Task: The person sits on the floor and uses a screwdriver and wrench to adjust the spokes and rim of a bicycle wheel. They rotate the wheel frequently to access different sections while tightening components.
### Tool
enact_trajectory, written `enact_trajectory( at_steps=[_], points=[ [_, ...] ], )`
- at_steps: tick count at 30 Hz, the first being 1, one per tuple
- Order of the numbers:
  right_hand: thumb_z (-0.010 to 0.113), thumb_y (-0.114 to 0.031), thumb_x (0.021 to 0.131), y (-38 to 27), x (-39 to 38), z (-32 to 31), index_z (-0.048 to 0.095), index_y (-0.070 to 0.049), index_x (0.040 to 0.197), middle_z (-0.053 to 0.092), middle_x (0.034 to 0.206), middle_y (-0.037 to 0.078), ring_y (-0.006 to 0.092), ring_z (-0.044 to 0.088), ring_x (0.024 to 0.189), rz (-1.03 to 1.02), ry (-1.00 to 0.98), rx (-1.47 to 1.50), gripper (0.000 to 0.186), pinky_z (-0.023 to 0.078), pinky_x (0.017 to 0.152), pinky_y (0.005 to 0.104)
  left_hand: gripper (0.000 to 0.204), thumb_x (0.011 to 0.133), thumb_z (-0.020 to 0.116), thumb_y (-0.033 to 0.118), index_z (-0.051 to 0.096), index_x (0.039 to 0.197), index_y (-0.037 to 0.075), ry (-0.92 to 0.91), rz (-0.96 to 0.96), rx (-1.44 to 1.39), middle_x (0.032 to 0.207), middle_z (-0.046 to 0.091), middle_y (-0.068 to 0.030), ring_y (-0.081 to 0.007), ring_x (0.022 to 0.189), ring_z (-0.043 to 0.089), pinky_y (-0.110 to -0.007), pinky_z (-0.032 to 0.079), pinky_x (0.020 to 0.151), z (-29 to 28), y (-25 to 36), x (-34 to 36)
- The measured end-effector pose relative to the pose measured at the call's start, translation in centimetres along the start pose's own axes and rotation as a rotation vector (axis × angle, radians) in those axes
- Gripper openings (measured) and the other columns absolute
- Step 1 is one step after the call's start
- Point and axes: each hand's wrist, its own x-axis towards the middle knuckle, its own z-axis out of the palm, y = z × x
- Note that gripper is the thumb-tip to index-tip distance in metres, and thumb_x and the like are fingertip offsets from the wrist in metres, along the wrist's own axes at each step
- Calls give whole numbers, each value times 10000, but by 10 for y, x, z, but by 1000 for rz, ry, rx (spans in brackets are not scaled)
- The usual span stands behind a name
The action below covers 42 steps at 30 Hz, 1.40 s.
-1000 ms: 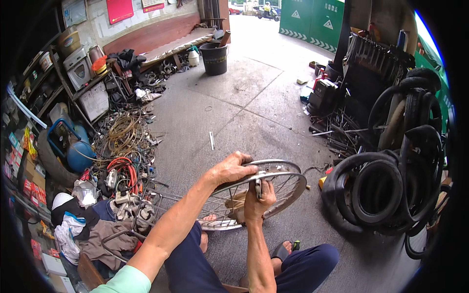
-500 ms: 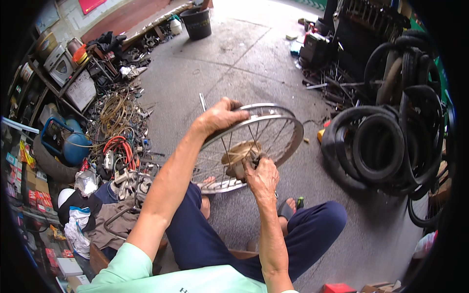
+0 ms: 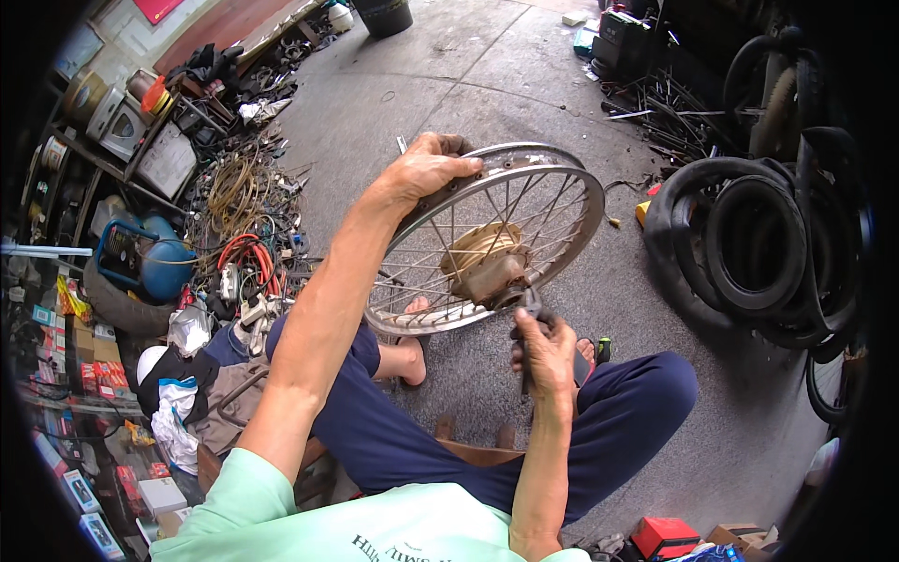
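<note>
A spoked metal wheel [image 3: 587,211] stands tilted in front of me, its rusty hub [image 3: 496,273] turned partly toward me. My left hand [image 3: 431,173] is closed over the top left of the rim, thumb on the near side and fingers around the far side. Beside the near end of the hub, my right hand [image 3: 546,351] is wrapped round a dark metal hand tool [image 3: 530,302] that looks like pliers. The tool's head is at the hub's axle end; whether it grips the axle I cannot make out. Its handle shows partly below my fingers.
Black tyres and tubes [image 3: 676,239] are piled on the right. Tangled wires and parts [image 3: 239,192] cover the left floor, next to a blue compressor tank [image 3: 167,260]. Metal rods [image 3: 660,117] lie at the far right, and a black bucket [image 3: 382,17] stands at the back.
My right hand has come away from the spokes to the near end of the hub, and the tool now shows. The wheel has tilted, exposing more of the hub. The view has shifted.
</note>
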Motion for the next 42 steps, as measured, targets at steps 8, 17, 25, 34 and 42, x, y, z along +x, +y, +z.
enact_trajectory(
  at_steps=[8,17,25,34,42],
  points=[
    [678,-184,927,-14,1,-37,535,93,1134,600,763,68,86,533,497,-135,105,4,374,427,386,211,582,889,674,200,462,1295,-160,293,-102,-1,1096,619,-232,-205,899,613,-312,521,783,55,19,2],
    [637,-113,934,-28,-21,-48,552,58,1167,628,791,64,51,498,504,-154,67,-6,301,376,406,192,267,932,630,70,557,1144,-76,423,248,-586,964,640,-104,-133,884,595,-282,491,781,132,1,-87],
    [729,-168,869,-2,-25,-67,572,20,1174,609,992,89,147,575,866,-163,172,-253,391,488,760,291,282,950,616,88,513,1162,-67,692,142,-546,921,653,-88,-132,731,653,-266,555,626,115,-28,-116],
    [801,-278,746,94,-45,-88,638,104,989,673,903,246,355,658,846,-110,341,-613,482,514,794,456,170,918,591,58,631,1071,-2,817,19,-689,909,669,-49,-141,758,639,-287,530,670,48,-44,-146],
    [836,-132,746,198,-17,-78,616,30,1010,645,915,74,155,572,804,-71,294,-432,380,498,723,316,152,902,601,139,682,874,14,998,-39,-655,683,637,-49,-156,540,604,-295,496,484,-12,-113,-182]
  ],
)
